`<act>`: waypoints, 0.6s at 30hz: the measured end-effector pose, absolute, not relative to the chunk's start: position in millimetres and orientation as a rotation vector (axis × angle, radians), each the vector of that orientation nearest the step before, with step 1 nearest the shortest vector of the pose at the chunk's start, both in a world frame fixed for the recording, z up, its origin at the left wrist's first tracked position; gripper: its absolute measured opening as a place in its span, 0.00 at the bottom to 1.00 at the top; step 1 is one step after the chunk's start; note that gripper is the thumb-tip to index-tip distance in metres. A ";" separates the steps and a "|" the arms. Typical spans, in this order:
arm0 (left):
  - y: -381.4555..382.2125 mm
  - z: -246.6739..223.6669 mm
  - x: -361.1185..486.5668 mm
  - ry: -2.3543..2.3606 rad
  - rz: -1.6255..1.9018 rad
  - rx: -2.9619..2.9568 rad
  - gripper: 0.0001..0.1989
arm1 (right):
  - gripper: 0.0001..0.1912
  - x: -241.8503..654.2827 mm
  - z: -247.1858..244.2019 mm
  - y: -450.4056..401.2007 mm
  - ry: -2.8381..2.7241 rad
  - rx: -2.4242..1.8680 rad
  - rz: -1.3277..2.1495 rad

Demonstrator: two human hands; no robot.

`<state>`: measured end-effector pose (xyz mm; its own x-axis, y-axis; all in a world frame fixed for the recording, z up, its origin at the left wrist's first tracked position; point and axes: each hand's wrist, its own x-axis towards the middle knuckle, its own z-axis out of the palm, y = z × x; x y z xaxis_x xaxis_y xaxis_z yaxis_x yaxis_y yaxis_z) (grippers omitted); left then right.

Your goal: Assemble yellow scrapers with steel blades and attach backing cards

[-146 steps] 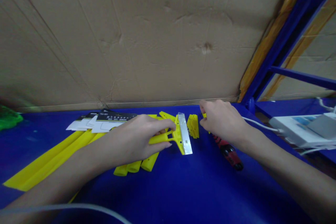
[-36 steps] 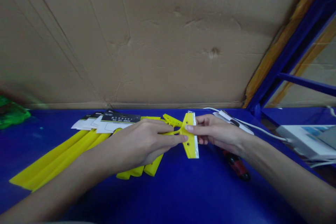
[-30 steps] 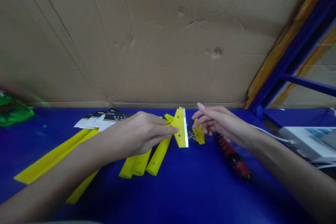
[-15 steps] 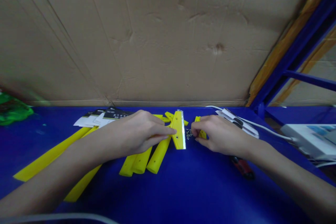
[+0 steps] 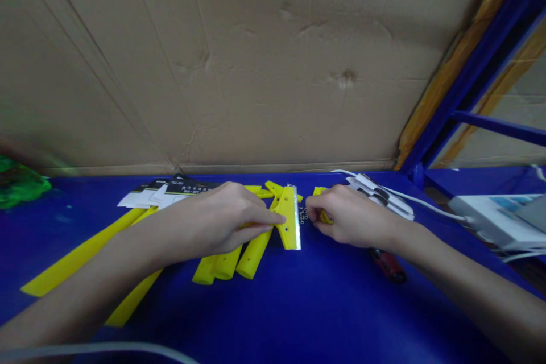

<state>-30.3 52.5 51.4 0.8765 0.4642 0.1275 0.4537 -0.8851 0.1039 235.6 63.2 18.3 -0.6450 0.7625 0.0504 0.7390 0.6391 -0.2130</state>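
My left hand is closed on a yellow scraper head with a shiny metal blade along its right edge, the index finger lying along it. Small holes show in the yellow plastic. To the right, my right hand has its fingertips pinched together beside a small pile of screws; what they hold, if anything, is too small to make out. Small yellow parts lie behind and under that hand. Several yellow tube handles rest on the blue table below my left hand.
Long yellow pieces and black-and-white cards lie at left. A red-and-black tool is beyond my right wrist. White packets, a cable and a white box stand right. Cardboard walls the back.
The view has shifted slightly. My left hand still grips the scraper head, which has tipped a little lower; my right fingers have drawn closer together near the screws.
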 end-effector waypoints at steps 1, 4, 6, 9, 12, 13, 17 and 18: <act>51.9 51.7 -29.6 0.731 0.219 2.966 0.13 | 0.08 235.8 18.3 63.1 -2.712 -1.252 0.271; 50.6 51.3 -27.9 0.711 0.210 2.946 0.12 | 0.08 236.8 18.5 63.1 -2.686 -1.246 0.296; 50.4 49.7 -27.0 0.697 0.217 2.934 0.12 | 0.09 237.7 19.3 63.1 -2.668 -1.239 0.302; 50.6 46.5 -26.1 0.690 0.214 2.915 0.12 | 0.09 238.6 22.4 62.7 -2.564 -1.192 0.299; 50.2 43.8 -25.2 0.695 0.216 2.918 0.14 | 0.11 238.3 25.5 61.4 -2.371 -1.047 0.328; 49.7 43.2 -24.8 0.695 0.227 2.920 0.14 | 0.12 237.9 25.8 60.8 -2.327 -0.994 0.317; 46.7 43.0 -22.3 0.678 0.274 2.905 0.14 | 0.13 235.4 23.1 59.0 -2.365 -0.814 0.110; 45.8 43.4 -21.6 0.663 0.305 2.908 0.13 | 0.13 234.9 22.0 58.6 -2.403 -0.765 0.046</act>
